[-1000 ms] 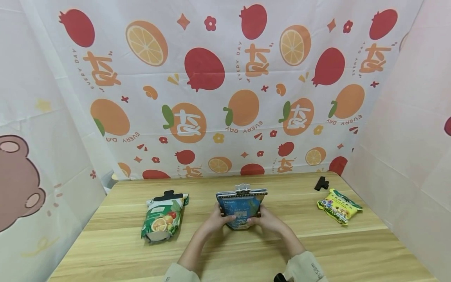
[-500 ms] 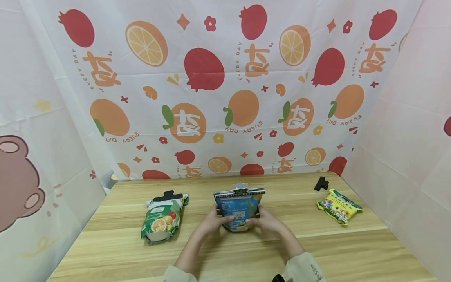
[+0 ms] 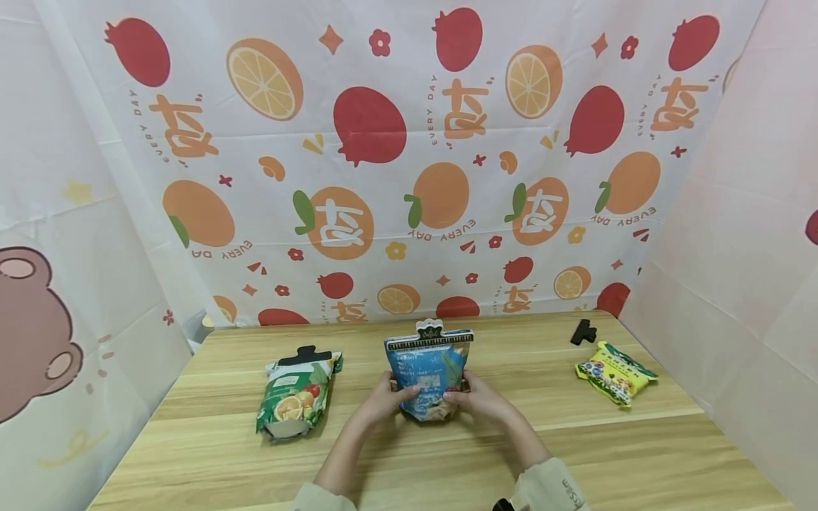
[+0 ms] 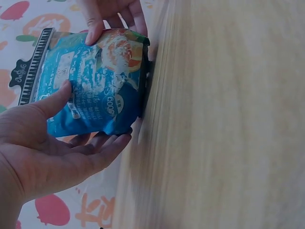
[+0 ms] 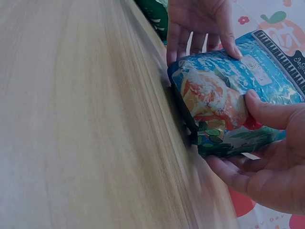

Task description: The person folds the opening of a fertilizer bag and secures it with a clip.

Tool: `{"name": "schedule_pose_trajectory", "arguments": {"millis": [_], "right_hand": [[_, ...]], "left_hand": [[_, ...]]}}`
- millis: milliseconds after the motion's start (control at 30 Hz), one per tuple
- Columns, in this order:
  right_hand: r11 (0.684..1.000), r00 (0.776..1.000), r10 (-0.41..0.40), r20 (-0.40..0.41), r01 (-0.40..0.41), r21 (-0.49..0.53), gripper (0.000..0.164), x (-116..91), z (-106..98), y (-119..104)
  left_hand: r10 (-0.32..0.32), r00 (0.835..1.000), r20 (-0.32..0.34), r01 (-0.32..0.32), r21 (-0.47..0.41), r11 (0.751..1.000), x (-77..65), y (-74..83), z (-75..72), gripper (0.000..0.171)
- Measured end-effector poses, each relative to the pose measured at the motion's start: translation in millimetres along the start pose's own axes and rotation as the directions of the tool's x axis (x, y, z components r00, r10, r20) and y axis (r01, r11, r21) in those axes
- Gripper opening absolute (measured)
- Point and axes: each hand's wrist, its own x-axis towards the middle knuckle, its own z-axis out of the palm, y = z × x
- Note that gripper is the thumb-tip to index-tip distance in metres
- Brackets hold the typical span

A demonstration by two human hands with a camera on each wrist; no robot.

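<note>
A blue printed food bag stands nearly upright at the middle of the table, its bottom at the tabletop. Across its top edge sits a black-and-white bag clip with a piano-key pattern. My left hand holds the bag's left side, thumb on the front and fingers behind. On the other side my right hand grips it likewise, its thumb pressing the front. Both wrist views show the bag between the two hands, with the fingertips partly hidden behind it.
To the left, a green-and-white bag lies with a black clip on its top. At the right lie a small yellow packet and a loose black clip. A fruit-print curtain hangs behind the wooden table.
Both hands have tipped the blue bag more upright and shifted it slightly left. More of its front and of the clip's handle now shows. The other bags and the loose clip have stayed put.
</note>
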Motion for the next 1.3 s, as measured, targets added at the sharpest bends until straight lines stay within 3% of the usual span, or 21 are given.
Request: {"name": "schedule_pose_trajectory", "arguments": {"millis": [100, 300, 400, 433, 533, 633, 667, 800, 933, 1100, 1300], "right_hand": [[1.0, 1.0, 0.015, -0.008, -0.015, 0.026, 0.063, 0.9, 2.5, -0.4], [0.982, 0.997, 0.061, -0.037, -0.054, 0.183, 0.062, 0.4, 7.9, -2.0], [0.977, 0.996, 0.075, -0.057, -0.062, 0.205, 0.059, 1.5, 9.4, -2.5], [0.976, 0.995, 0.077, -0.06, -0.063, 0.207, 0.059, 2.0, 9.7, -2.6], [0.978, 0.995, 0.073, -0.062, -0.059, 0.202, 0.061, 3.3, 9.8, -3.2], [0.985, 0.996, 0.054, -0.064, -0.043, 0.164, 0.061, 3.2, 9.4, -3.6], [0.987, 0.997, 0.049, -0.063, -0.039, 0.154, 0.06, 3.2, 9.6, -3.6], [0.995, 0.997, 0.04, -0.063, -0.033, 0.098, 0.061, 1.9, 10.2, -3.4], [0.995, 0.998, 0.037, -0.051, -0.033, 0.09, 0.06, 1.4, 13.1, -4.0], [0.992, 0.997, 0.069, -0.018, -0.067, 0.103, 0.049, 2.6, 17.8, -4.6], [0.988, 0.996, 0.086, 0.008, -0.086, 0.128, 0.051, 5.9, 19.6, -4.9]], "left_hand": [[0.006, 1.0, -0.013, -0.006, -0.003, 1.0, 1.4, -0.8, 0.5, 0.056], [0.002, 0.999, -0.042, -0.002, -0.002, 1.0, 7.2, -4.9, 1.7, 0.047], [0.032, 0.999, -0.041, -0.033, -0.019, 0.999, 15.1, -18.0, 1.2, 0.053], [0.073, 0.997, -0.025, -0.074, -0.028, 0.997, 22.6, -30.4, -0.5, 0.055], [0.106, 0.994, -0.03, -0.106, -0.016, 0.994, 28.7, -41.3, -0.6, 0.063], [0.109, 0.993, -0.044, -0.108, 0.015, 0.994, 26.2, -35.3, 1.3, 0.06], [0.074, 0.995, -0.063, -0.072, 0.03, 0.997, 18.9, -23.5, 3.6, 0.06], [0.05, 0.997, -0.058, -0.048, 0.038, 0.998, 9.6, -9.3, 5.9, 0.055], [0.0, 0.999, -0.042, 0.001, 0.016, 1.0, 5.6, -5.3, 2.9, 0.056], [-0.017, 0.999, -0.029, 0.018, 0.048, 0.999, 1.7, -4.7, -2.4, 0.046], [-0.028, 0.999, -0.044, 0.031, 0.057, 0.998, -4.9, -1.1, -5.2, 0.04]]}}
